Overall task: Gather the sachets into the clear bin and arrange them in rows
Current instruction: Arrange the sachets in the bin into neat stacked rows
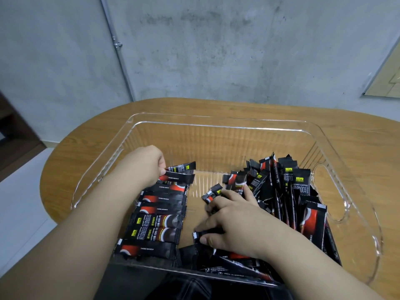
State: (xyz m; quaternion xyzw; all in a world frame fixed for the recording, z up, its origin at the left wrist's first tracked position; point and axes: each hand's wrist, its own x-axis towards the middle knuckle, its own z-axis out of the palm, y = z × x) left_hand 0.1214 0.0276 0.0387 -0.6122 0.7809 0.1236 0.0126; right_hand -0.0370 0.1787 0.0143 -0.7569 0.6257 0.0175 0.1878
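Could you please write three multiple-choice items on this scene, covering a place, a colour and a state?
1. Where does the neat row of coffee sachets lie in the clear bin?
A. its left side
B. its far wall
C. outside it

2. The sachets are mostly:
A. white
B. black
C. green

3. The left hand:
A. lies flat
B. pinches a sachet
C. grips the rim

Answers: 1 A, the row runs beneath the left forearm. 2 B, black wrappers with red patches. 3 B, fingertips close on the top sachet.

Both hands — left, right — curled, forearms extended forward.
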